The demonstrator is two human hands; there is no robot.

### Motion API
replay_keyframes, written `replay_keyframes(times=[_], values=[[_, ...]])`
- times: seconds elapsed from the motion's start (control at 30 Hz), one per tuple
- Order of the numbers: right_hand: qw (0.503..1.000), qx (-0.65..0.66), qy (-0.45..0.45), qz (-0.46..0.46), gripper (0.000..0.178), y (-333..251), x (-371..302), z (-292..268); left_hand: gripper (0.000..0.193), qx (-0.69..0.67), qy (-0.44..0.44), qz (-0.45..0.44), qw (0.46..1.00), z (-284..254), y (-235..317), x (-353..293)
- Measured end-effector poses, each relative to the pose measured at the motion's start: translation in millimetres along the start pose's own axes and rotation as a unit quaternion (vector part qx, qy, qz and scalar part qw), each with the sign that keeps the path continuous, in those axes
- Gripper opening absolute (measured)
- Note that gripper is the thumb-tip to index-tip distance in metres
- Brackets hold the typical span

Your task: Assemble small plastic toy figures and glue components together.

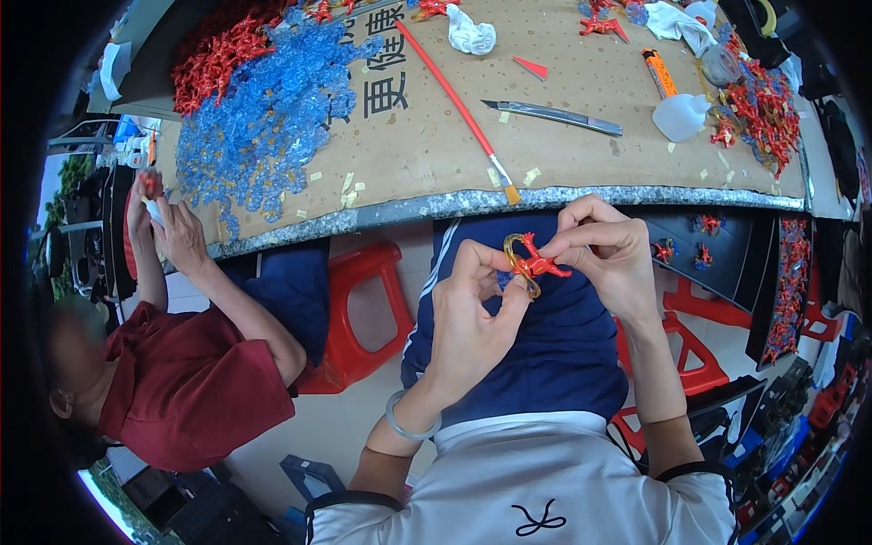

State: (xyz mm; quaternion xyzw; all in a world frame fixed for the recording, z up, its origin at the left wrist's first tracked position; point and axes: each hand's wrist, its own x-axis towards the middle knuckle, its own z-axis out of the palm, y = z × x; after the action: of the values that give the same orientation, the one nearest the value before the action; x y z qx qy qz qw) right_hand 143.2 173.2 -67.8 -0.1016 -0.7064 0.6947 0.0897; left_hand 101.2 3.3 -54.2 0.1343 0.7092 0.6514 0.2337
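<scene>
Above my lap, just off the table's front edge, both my hands meet at a small red plastic figure (538,263). My left hand (477,304) pinches it together with a yellowish, see-through ring (510,247) that curves around its left side. A bit of clear blue plastic (502,280) shows beside the left fingers. Thumb and fingertips of my right hand (607,254) are closed on the figure's right part. The fingers partly cover where the pieces meet.
Ahead is a cardboard-covered table (436,154) with a blue plastic heap (263,118), red pieces (222,64), a brush (454,100), a utility knife (554,117), a white bottle (681,117) and mixed parts (758,113). A co-worker (195,381) sits left; a black tray (699,250) lies right.
</scene>
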Motion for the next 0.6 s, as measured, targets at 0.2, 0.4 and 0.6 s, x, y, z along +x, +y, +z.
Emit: replay_keyframes(times=[0.2, 0.4, 0.6], values=[[1.0, 0.008, -0.002, 0.001, 0.025, -1.6, 0.5, 0.6, 0.014, -0.004, 0.009, 0.004, 1.0, 0.0, 1.3, -1.0], [1.0, 0.008, 0.002, -0.005, 0.026, -0.8, 0.1, 0.8, 0.015, 0.007, 0.014, 0.009, 1.0, 0.6, 0.3, -2.4], [1.0, 0.025, 0.01, -0.004, 0.026, 0.1, -1.2, 0.9, 0.017, 0.045, 0.028, 0.04, 0.998, 3.2, -0.7, -3.3]])
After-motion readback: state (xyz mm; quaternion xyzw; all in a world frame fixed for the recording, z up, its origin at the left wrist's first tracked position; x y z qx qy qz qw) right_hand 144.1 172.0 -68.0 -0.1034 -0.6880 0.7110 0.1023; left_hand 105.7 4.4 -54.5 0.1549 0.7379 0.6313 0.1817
